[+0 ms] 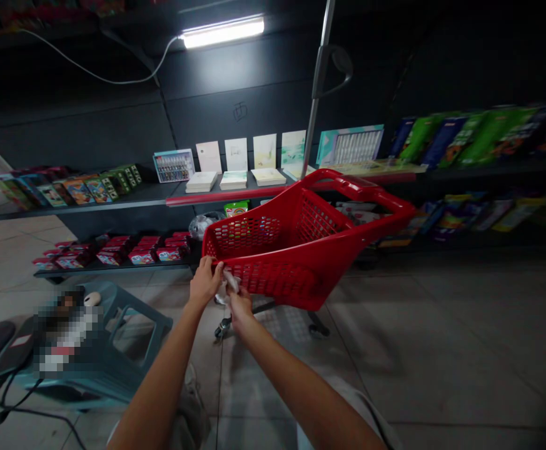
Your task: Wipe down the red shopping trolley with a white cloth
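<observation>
One dark shelving unit [216, 94] runs across the room in front of me. Before it stands one red shopping cart [277, 275], its handle toward the right, two wheels [318, 330] showing beneath. One teal stool [113, 365] sits at the left, with things heaped on it. A single lit tube lamp [223, 32] hangs on the back panel. Below it I count two boxed sets [357, 145], one at either end of four upright pale booklets [236, 154]; three white stacks [233, 180] lie in front of the left three.

Two bare hands work at the cart's front corner. The left hand [206, 280] has its fingers over the rim; whether it is closed tight there, I can't tell. The right hand [241, 305], just below, grasps one crumpled white cloth [228, 286]. That cloth, the smallest thing here, is bunched between the hands, against the cart's front end.
</observation>
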Action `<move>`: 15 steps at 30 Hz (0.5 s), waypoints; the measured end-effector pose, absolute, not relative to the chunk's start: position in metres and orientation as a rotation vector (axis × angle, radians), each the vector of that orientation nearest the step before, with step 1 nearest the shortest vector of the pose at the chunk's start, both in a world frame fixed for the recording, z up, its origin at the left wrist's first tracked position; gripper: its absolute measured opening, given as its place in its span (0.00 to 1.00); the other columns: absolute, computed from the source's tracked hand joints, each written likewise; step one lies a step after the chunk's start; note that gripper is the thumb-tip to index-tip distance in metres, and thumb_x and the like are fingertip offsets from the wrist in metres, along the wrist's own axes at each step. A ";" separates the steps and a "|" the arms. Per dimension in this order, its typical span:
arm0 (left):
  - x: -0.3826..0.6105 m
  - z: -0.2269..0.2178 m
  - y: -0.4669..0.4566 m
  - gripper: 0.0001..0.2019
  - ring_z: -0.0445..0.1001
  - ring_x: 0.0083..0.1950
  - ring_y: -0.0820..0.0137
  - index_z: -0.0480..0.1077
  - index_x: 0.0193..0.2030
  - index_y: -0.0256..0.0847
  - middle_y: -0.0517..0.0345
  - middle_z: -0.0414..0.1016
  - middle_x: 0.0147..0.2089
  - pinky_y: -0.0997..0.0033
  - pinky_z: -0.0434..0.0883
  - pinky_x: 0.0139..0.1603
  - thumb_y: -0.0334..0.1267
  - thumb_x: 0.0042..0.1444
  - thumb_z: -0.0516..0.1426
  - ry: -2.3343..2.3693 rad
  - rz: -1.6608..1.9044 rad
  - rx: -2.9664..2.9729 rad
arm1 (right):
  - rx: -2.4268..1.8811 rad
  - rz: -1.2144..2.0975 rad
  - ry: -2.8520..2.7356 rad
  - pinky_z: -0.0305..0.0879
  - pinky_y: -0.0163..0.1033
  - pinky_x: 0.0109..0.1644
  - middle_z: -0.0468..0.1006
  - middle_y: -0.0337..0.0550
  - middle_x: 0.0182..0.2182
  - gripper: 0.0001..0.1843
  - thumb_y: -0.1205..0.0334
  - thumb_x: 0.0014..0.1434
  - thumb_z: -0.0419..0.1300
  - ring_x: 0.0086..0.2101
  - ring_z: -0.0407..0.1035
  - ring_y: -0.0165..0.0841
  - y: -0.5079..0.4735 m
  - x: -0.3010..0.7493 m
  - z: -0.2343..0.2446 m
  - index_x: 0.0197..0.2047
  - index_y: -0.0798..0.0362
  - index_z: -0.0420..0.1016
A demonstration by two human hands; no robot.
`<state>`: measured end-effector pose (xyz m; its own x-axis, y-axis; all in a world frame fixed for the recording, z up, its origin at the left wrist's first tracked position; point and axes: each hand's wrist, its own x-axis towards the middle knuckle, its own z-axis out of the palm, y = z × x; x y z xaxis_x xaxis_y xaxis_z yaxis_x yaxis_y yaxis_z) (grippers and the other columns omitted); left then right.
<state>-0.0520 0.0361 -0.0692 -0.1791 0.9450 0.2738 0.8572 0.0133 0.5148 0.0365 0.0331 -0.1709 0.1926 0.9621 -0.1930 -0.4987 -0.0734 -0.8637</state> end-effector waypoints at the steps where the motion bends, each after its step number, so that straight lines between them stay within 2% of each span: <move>1: -0.053 -0.070 0.037 0.22 0.75 0.57 0.57 0.68 0.56 0.47 0.48 0.67 0.65 0.61 0.73 0.47 0.58 0.70 0.44 2.115 0.906 1.918 | -1.064 1.315 -0.537 0.69 0.34 0.32 0.80 0.38 0.27 0.21 0.51 0.44 0.70 0.29 0.75 0.33 0.037 0.049 -0.171 0.39 0.52 0.77; 6: -0.054 -0.073 0.039 0.22 0.75 0.55 0.59 0.68 0.55 0.46 0.48 0.68 0.64 0.61 0.74 0.47 0.58 0.70 0.44 2.082 0.971 1.943 | -1.165 1.141 -0.389 0.70 0.34 0.35 0.80 0.39 0.30 0.19 0.54 0.41 0.69 0.30 0.74 0.32 0.055 0.128 -0.159 0.37 0.54 0.75; 9: -0.054 -0.073 0.037 0.22 0.76 0.55 0.58 0.67 0.56 0.46 0.47 0.67 0.66 0.59 0.74 0.50 0.57 0.70 0.44 2.081 0.972 1.937 | -1.221 0.968 -0.346 0.71 0.35 0.36 0.81 0.42 0.35 0.22 0.54 0.42 0.68 0.33 0.74 0.33 0.062 0.182 -0.148 0.40 0.55 0.76; 15: -0.056 -0.076 0.041 0.20 0.74 0.60 0.58 0.68 0.56 0.43 0.45 0.67 0.65 0.56 0.72 0.60 0.54 0.70 0.46 2.005 1.075 1.981 | -1.399 0.519 -0.353 0.74 0.39 0.43 0.80 0.50 0.45 0.25 0.49 0.50 0.64 0.40 0.75 0.37 0.071 0.271 -0.136 0.48 0.54 0.73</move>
<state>-0.0565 0.0409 -0.0760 -0.1330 0.9139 0.3836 0.8252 -0.1124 0.5536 0.2711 0.0709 -0.1357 0.8387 0.5405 -0.0672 -0.1358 0.0881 -0.9868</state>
